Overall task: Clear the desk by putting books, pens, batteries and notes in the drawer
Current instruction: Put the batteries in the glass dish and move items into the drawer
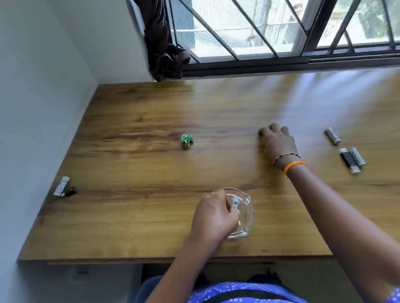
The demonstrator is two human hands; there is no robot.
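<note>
A wooden desk (pixel 143 122) is seen from above, set against a barred window (pixel 279 18). The left hand (pixel 214 219) is held over a clear glass dish (pixel 247 216) at the near edge, its fingers (pixel 228 209) curled closed around a small white battery (pixel 235 205) inside the dish. The right hand (pixel 278 142) is laid knuckles-up on the desk further back; whether its fingers are closed on anything cannot be told (two bracelets are worn on the wrist). A crumpled green note (pixel 187 141) lies mid-desk, apart from both hands. One battery and a small black item (pixel 64 187) are noted by the left wall. Three more batteries (pixel 346 153) lie at the right, beyond the right hand.
</note>
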